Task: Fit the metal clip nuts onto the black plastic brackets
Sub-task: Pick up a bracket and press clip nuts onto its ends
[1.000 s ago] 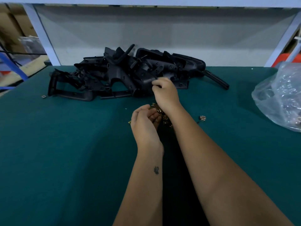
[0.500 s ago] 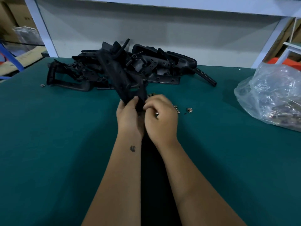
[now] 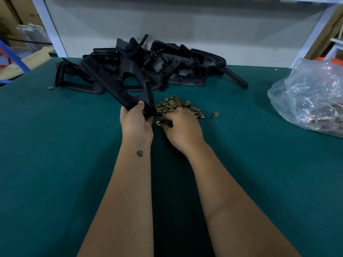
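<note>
A green mat (image 3: 55, 164) covers the bench, backed by a pale grey wall panel (image 3: 185, 28) between light frame posts; cardboard boxes (image 3: 13, 19) stand beyond the left post. A heap of black brackets (image 3: 176, 65) lies at the far edge, a small pile of brass clip nuts (image 3: 171, 106) sits in front of it, and a crumpled clear bag (image 3: 311, 97) rests at the right. The left hand (image 3: 136, 123) grips one bracket (image 3: 130, 89) by its near end, thumb on top, the part slanting up toward the heap. The right hand (image 3: 182, 128), fingers curled, pinches a single nut (image 3: 158, 123) just beside the bracket's end. Half a second ago both hands were pressed together on the bracket, hiding the pile; now they are apart and the nuts show.
</note>
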Available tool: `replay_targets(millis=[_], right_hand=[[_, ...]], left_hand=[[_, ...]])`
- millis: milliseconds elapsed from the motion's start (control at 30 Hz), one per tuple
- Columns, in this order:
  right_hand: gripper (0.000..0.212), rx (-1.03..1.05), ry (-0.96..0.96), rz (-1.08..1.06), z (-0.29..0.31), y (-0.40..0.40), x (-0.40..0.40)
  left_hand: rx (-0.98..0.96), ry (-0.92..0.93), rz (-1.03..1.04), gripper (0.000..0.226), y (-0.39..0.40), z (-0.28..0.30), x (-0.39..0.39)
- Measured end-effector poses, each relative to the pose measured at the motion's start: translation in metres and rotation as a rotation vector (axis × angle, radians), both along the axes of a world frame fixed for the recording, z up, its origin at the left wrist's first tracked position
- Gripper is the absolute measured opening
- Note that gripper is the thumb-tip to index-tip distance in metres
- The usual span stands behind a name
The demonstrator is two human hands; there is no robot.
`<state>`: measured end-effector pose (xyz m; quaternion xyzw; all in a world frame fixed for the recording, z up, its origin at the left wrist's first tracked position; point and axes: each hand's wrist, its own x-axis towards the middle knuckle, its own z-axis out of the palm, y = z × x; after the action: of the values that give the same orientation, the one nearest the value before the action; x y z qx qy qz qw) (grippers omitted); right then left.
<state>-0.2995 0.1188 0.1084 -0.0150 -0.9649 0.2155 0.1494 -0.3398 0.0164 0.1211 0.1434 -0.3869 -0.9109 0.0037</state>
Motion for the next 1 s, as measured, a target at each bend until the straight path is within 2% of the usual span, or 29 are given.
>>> replay_targets(millis=[67,233,300,433,500,633,733,800,900,1000], right_hand=[[0.023,-0.013,0.010,0.007,0.000,0.000,0.000],[0.034,0.081,0.004,0.063,-0.002,-0.002,-0.001],[0.032,0.093,0.004,0.074,-0.003,-0.002,-0.002],[0.018,-0.014,0.042,0.058,-0.004,-0.003,-0.002],[0.001,-0.234,0.123,0.022,-0.002,-0.003,-0.001],[0.020,-0.915,0.314,-0.161,0.005,0.000,-0.001],[0.018,-1.426,0.322,-0.184,0.012,0.006,-0.002],[0.014,-1.685,0.307,-0.137,0.015,0.009,-0.002],[0.012,-1.824,0.287,-0.074,0.015,0.011,-0.001],[0.010,-1.841,0.252,-0.042,0.015,0.010,-0.001]], left_hand=[[-0.016,0.025,-0.025,0.019,0.003,0.000,0.001],[-0.035,0.063,-0.032,0.021,0.003,-0.003,0.000],[-0.002,0.066,-0.025,0.022,0.002,-0.004,-0.001],[0.043,0.059,-0.024,0.022,0.002,-0.005,-0.003],[0.066,0.040,-0.056,0.016,0.003,-0.005,-0.004],[0.169,0.007,-0.168,0.014,0.013,0.000,0.001],[0.126,0.030,-0.308,0.020,0.022,0.005,0.010],[0.096,0.076,-0.380,0.022,0.027,0.007,0.014],[0.065,0.075,-0.413,0.016,0.032,0.004,0.016],[0.090,0.028,-0.403,0.036,0.036,0.000,0.018]])
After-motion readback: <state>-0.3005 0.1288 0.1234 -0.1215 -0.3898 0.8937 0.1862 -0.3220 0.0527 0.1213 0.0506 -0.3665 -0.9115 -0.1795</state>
